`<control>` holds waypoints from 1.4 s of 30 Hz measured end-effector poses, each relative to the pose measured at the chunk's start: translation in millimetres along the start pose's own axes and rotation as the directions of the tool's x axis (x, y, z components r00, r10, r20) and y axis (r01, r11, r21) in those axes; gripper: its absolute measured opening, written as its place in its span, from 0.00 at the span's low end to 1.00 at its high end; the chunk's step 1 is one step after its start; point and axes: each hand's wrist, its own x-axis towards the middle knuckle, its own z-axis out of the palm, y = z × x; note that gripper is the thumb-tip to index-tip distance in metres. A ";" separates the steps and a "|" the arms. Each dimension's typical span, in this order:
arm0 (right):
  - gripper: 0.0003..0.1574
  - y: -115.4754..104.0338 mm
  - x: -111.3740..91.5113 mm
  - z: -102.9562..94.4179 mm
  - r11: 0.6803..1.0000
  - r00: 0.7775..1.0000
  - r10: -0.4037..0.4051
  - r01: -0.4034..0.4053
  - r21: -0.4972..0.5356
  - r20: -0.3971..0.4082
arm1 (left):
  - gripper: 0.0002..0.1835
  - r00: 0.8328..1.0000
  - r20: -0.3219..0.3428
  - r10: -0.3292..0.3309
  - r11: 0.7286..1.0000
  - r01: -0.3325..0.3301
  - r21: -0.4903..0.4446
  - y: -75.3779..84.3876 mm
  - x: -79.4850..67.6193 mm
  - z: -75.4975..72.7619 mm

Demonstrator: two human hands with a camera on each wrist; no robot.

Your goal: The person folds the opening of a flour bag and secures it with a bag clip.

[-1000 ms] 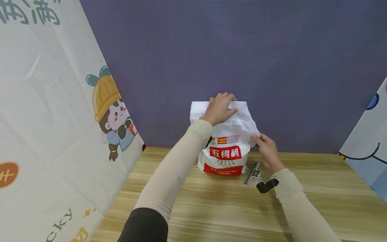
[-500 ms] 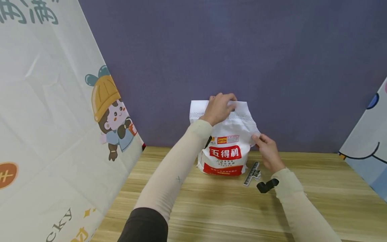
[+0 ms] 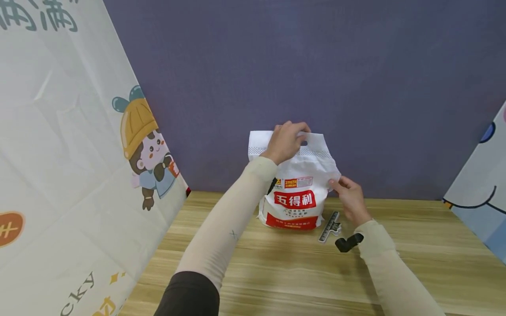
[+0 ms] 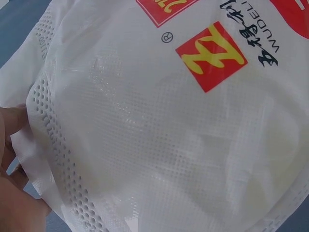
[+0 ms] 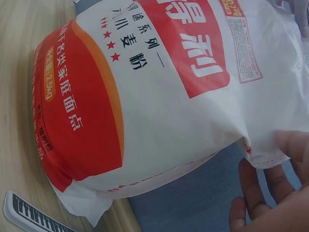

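Observation:
A white flour bag [image 3: 293,175] with red print and Chinese lettering stands upright on the wooden table, near the back wall. My left hand [image 3: 285,142] grips its flat top strip from the left, close to the handle hole [image 3: 304,143]. In the left wrist view, the fingers of that left hand [image 4: 19,193] show at the dotted top band. Lower down, my right hand [image 3: 349,197] pinches the bag's right edge between thumb and fingers. The right wrist view shows this right hand [image 5: 275,193] at a folded, stitched side corner. The bag's back is hidden.
A flat cut-out piece [image 3: 329,227] with a dark ruler-like strip lies on the table [image 3: 300,272] just right of the bag. Behind rises a blue-grey wall [image 3: 300,66]. Printed white sheets [image 3: 71,145] flank the table on both sides.
My left thumb has drawn in from its stretched position, and the handle hole now shows. The right hand and the bag stay nearly where they were.

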 end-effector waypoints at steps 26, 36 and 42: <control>0.23 1.4 -1.8 1.4 0.996 0.988 -0.054 0.044 -0.073 -0.144 | 0.10 0.997 -0.063 0.041 0.999 -0.040 0.019 -1.4 0.2 0.7; 0.27 1.8 -4.1 1.0 0.997 0.991 -0.030 0.020 -0.074 -0.130 | 0.10 0.998 -0.053 0.042 0.999 -0.040 0.028 -1.7 0.9 3.2; 0.27 -1.8 -5.1 0.7 0.994 0.997 -0.019 0.011 -0.108 -0.072 | 0.12 0.999 -0.032 0.028 0.999 -0.027 0.024 -0.2 0.5 1.9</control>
